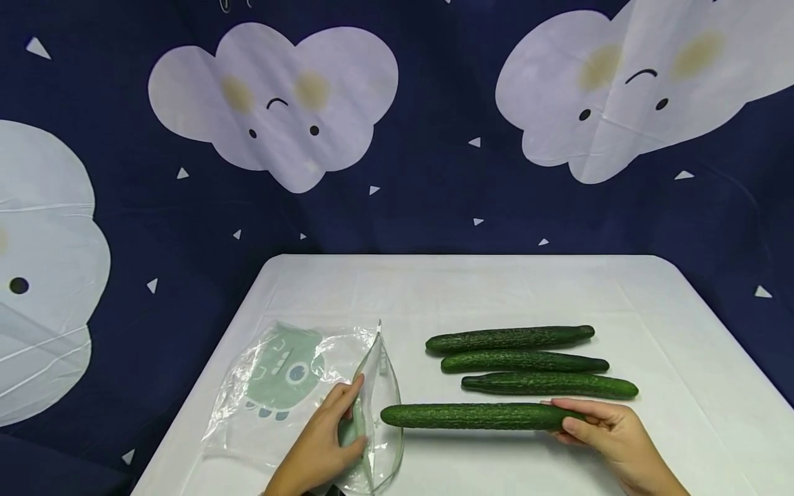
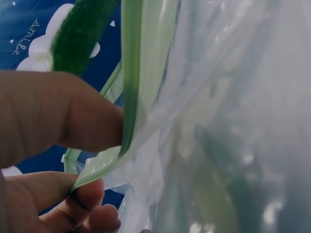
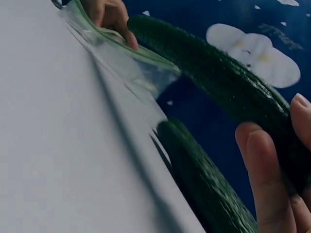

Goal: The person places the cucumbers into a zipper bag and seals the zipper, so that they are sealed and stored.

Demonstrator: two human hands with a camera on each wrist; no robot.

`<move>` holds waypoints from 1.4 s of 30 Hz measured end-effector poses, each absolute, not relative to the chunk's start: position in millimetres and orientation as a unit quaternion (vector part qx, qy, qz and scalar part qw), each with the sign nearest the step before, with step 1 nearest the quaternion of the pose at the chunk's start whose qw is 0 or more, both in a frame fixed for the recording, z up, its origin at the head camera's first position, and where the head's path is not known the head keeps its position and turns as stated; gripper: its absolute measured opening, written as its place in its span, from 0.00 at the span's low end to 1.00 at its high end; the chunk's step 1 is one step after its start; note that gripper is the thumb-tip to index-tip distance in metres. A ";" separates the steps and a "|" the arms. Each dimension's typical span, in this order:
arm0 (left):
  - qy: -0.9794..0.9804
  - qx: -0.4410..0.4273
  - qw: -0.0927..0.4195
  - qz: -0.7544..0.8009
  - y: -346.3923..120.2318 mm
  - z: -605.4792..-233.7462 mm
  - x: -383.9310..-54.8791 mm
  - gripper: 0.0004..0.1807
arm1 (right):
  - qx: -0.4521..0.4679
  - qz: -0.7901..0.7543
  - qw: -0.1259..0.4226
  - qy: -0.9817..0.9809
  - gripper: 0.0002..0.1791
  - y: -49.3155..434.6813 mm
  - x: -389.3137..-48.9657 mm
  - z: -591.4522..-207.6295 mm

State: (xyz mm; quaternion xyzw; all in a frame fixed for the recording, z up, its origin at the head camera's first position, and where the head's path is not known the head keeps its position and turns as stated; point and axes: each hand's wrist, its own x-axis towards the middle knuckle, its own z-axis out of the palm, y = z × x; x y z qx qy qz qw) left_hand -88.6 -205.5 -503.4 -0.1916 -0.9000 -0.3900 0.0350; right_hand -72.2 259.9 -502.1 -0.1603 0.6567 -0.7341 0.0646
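Note:
My right hand (image 1: 611, 434) grips a long green cucumber (image 1: 471, 416) by its right end, thumb in front and fingers behind. Held level above the table, the cucumber points left, its far tip overlapping the mouth of a clear zip bag (image 1: 338, 348) in the head view. My left hand (image 1: 322, 434) holds the bag's edge, and the mouth gapes to the right. Close up in the left wrist view, the fingers (image 2: 63, 111) lie against the green zip strip (image 2: 131, 73). A light green cartoon figure is printed on the bag, which lies flat at its left.
Behind the held cucumber, three more cucumbers (image 1: 511, 338) lie side by side on the white table (image 1: 465, 289). A dark blue curtain (image 1: 434, 103) with pale clouds hangs past the table's back edge.

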 end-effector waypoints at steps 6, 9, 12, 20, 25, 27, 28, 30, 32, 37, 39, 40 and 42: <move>-0.899 -0.203 0.047 -0.386 -204.6 -503.7 -89.3 0.53 | -0.135 -0.690 0.063 0.708 0.18 241.2 -72.9 -499.2; -0.898 -0.210 0.050 -0.384 -204.1 -503.7 -89.5 0.53 | -0.119 -0.675 0.064 0.725 0.19 233.9 -73.1 -497.8; -0.894 -0.217 0.047 -0.390 -203.5 -503.9 -90.1 0.53 | -0.103 -0.664 0.071 0.738 0.20 225.5 -74.0 -495.5; -0.896 -0.224 0.056 -0.380 -202.8 -500.8 -89.3 0.56 | -0.092 -0.679 0.121 0.719 0.24 199.7 -79.9 -492.7; -0.889 -0.237 0.042 -0.389 -202.4 -497.1 -88.9 0.56 | -0.088 -0.707 0.159 0.683 0.25 183.6 -82.8 -499.1; -0.884 -0.248 0.040 -0.394 -202.0 -495.8 -88.5 0.56 | -0.091 -0.720 0.175 0.665 0.25 175.7 -83.7 -502.1; -0.881 -0.256 0.041 -0.396 -202.1 -495.2 -88.1 0.56 | -0.095 -0.726 0.183 0.656 0.24 171.4 -84.2 -503.4; -0.872 -0.273 0.042 -0.404 -202.0 -493.8 -87.4 0.56 | -0.111 -0.736 0.194 0.639 0.24 162.7 -84.9 -506.0; -0.864 -0.290 0.045 -0.409 -201.6 -492.4 -86.9 0.56 | -0.126 -0.746 0.204 0.622 0.24 154.2 -85.5 -508.1; -0.850 -0.309 0.054 -0.423 -201.2 -489.5 -85.4 0.54 | -0.154 -0.755 0.229 0.595 0.23 135.0 -85.2 -511.1; -0.846 -0.309 0.058 -0.431 -201.4 -489.0 -85.2 0.54 | -0.154 -0.755 0.235 0.593 0.23 128.6 -84.4 -510.8; -0.844 -0.307 0.062 -0.436 -201.6 -489.1 -85.5 0.54 | -0.150 -0.754 0.233 0.595 0.23 125.3 -84.1 -510.6; -0.838 -0.304 0.070 -0.448 -202.3 -489.3 -87.0 0.53 | -0.137 -0.753 0.223 0.604 0.24 119.2 -83.3 -509.3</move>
